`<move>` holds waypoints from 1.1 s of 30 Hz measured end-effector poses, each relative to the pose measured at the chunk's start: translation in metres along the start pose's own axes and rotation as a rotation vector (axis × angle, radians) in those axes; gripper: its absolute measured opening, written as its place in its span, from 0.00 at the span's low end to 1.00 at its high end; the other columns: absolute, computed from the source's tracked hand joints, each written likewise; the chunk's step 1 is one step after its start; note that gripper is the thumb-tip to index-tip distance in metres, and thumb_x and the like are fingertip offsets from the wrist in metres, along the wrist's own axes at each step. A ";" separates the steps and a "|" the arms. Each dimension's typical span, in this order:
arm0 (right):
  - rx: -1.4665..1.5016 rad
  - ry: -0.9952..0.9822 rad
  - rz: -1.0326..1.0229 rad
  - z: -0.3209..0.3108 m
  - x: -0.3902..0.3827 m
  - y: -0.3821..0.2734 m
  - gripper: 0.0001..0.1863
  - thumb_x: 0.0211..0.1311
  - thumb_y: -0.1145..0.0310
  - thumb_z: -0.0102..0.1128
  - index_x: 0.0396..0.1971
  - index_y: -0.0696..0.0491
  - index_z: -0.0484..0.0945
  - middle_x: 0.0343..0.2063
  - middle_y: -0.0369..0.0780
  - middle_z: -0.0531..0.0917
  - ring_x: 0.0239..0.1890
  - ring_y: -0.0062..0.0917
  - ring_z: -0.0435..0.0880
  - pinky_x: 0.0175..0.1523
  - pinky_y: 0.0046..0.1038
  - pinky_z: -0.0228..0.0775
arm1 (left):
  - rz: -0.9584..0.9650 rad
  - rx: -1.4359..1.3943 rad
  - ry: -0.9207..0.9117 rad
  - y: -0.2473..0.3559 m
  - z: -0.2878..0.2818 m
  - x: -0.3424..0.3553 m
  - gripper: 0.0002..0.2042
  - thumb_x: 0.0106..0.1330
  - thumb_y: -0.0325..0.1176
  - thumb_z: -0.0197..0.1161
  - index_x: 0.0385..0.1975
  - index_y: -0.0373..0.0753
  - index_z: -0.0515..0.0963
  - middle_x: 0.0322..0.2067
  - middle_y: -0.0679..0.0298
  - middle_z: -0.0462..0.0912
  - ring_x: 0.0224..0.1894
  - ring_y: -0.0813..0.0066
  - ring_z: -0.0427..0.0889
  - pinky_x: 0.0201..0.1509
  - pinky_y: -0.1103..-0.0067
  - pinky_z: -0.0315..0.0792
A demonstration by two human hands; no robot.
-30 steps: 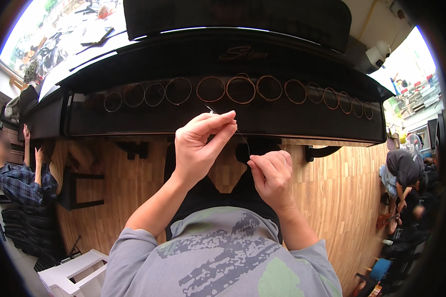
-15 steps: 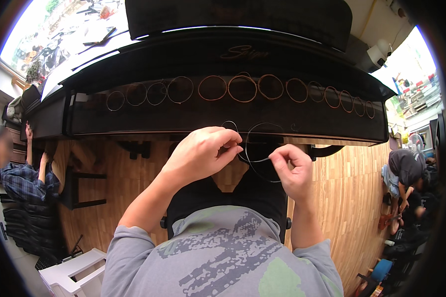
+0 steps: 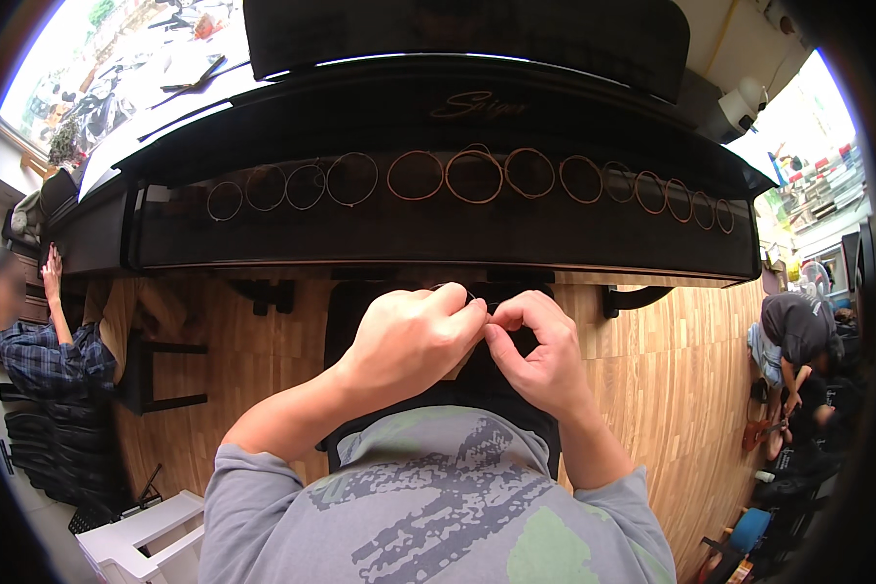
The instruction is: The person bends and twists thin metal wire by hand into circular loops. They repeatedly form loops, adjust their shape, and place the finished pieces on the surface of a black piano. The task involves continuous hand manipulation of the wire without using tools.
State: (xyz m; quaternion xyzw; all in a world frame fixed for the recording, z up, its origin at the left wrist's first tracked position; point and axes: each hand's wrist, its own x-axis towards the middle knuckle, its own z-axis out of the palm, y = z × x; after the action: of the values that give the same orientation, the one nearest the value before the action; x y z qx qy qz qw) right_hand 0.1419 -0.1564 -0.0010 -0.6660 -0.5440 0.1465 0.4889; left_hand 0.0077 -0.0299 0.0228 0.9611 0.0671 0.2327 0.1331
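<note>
My left hand (image 3: 414, 331) and my right hand (image 3: 540, 350) meet just below the front edge of a closed black piano (image 3: 438, 238). Thumb and fingers of each are pinched together, fingertips touching or nearly so. Between them runs a thin wire string (image 3: 471, 293), probably an instrument string; only a short bit shows, and the rest is hidden behind my fingers. On the piano's dark front surface lies a row of several coiled strings: silvery coils (image 3: 351, 205) to the left, copper-coloured coils (image 3: 475, 202) in the middle and to the right.
Wooden floor (image 3: 667, 389) spreads below the piano. A person in a plaid shirt (image 3: 68, 360) sits at the far left, near a black stool (image 3: 170, 399). Another person in dark clothes (image 3: 798, 326) bends at the right. A white frame-like piece (image 3: 146, 530) stands at lower left.
Both hands have come together and dropped slightly away from the piano edge. The wire's wide loops, visible before between the hands, are now mostly hidden. The seated person's raised hand has shifted slightly.
</note>
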 end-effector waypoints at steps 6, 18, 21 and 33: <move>0.220 -0.009 0.025 0.004 0.014 -0.009 0.10 0.56 0.80 0.56 0.38 0.59 0.79 0.32 0.41 0.81 0.32 0.25 0.81 0.35 0.23 0.73 | 0.128 0.051 0.067 -0.010 -0.013 0.015 0.07 0.47 0.30 0.69 0.19 0.40 0.76 0.22 0.67 0.72 0.20 0.75 0.73 0.21 0.78 0.69; 0.646 -0.004 0.211 -0.001 0.019 -0.001 0.10 0.63 0.77 0.50 0.40 0.58 0.79 0.26 0.33 0.78 0.29 0.11 0.75 0.34 0.15 0.68 | -0.237 -0.673 0.145 -0.032 -0.011 0.019 0.05 0.57 0.20 0.58 0.23 0.34 0.69 0.27 0.65 0.71 0.28 0.86 0.70 0.25 0.88 0.65; 0.662 0.017 0.200 0.001 0.021 -0.004 0.09 0.65 0.73 0.53 0.41 0.58 0.79 0.25 0.32 0.78 0.28 0.10 0.74 0.33 0.13 0.67 | -0.274 -0.809 0.212 -0.033 -0.002 0.021 0.08 0.59 0.27 0.61 0.22 0.35 0.70 0.24 0.69 0.71 0.23 0.86 0.68 0.22 0.86 0.64; 0.521 -0.015 0.249 0.003 0.026 -0.007 0.10 0.67 0.67 0.54 0.39 0.58 0.79 0.22 0.29 0.75 0.24 0.08 0.67 0.29 0.13 0.60 | -0.447 -1.525 0.438 -0.036 0.016 0.026 0.08 0.69 0.31 0.53 0.27 0.39 0.67 0.25 0.64 0.76 0.18 0.88 0.70 0.16 0.91 0.63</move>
State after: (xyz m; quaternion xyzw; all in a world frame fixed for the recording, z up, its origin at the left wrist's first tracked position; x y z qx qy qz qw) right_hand 0.1455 -0.1329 0.0125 -0.5785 -0.4057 0.3449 0.6179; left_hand 0.0360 0.0060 0.0097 0.5037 0.1050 0.3645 0.7761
